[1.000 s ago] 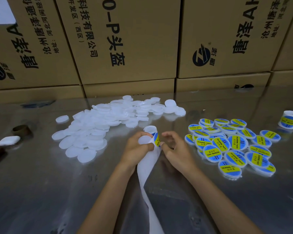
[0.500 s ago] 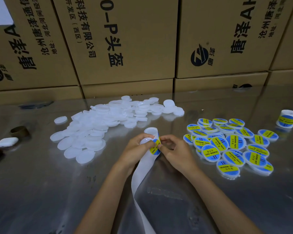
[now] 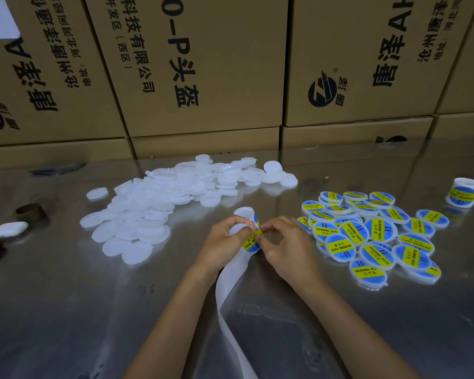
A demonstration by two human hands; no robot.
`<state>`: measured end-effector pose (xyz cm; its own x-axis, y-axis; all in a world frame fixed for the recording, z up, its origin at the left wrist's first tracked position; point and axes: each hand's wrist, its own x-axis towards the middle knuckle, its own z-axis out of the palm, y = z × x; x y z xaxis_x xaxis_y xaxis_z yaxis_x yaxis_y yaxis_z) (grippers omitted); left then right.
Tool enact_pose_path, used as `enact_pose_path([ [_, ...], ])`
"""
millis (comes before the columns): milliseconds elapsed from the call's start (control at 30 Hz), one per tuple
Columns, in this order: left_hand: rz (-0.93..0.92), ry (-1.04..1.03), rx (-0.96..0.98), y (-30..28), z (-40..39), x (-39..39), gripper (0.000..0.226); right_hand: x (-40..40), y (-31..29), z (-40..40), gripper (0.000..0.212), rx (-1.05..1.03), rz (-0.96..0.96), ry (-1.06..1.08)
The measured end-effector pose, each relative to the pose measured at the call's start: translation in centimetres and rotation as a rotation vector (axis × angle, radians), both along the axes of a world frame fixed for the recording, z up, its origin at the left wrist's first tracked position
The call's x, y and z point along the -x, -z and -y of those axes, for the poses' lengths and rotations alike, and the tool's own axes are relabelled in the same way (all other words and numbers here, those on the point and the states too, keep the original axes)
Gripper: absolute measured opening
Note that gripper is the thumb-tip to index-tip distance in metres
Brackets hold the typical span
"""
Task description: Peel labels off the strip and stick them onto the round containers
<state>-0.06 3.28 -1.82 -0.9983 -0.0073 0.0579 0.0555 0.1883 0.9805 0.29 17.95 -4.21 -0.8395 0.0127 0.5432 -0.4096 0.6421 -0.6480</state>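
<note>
Two hands met over the worktop (image 3: 66, 310) as I watched: the left hand (image 3: 222, 246) gripped the label strip (image 3: 227, 285). The right hand (image 3: 288, 247) pinched a blue-and-yellow label (image 3: 251, 243) beside the labelled containers (image 3: 378, 236).

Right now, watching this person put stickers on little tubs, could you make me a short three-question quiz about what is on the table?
1. True or false: the labelled containers lie to the right of the hands.
2. What does the right hand pinch? A) a blue and yellow label B) a bare white container C) the brown ring
3. Fill in: the white backing strip trails from the left hand toward the ______ edge of the table.

Key: 1 true; 2 A; 3 near.
</note>
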Motion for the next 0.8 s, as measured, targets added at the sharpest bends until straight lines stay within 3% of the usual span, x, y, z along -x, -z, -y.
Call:
enact_pose_path([
  [167, -0.029, -0.074, -0.027, 0.2, -0.6, 0.0, 0.014, -0.3, 0.2, 0.3, 0.008, 0.042, 0.066, 0.041],
  [300, -0.01, -0.096, -0.032, 0.3, -0.7, -0.1, 0.011, -0.6, 0.1, 0.6, 0.023, 0.097, 0.124, 0.035],
  [500, 0.011, -0.117, 0.016, 0.0, -0.3, 0.1, 0.01, -0.9, -1.4, -0.2, 0.027, 0.273, 0.397, -0.228],
  [633, 0.029, -0.153, 0.009, 0.1, -0.1, -0.1, 0.009, -1.4, -3.1, -1.5, 0.028, 0.285, 0.563, -0.379],
  [800, 0.122, -0.195, -0.15, -1.0, 1.0, -0.2, 0.011, -1.5, -4.2, -2.5, 0.014, 0.596, 0.583, -0.369],
])
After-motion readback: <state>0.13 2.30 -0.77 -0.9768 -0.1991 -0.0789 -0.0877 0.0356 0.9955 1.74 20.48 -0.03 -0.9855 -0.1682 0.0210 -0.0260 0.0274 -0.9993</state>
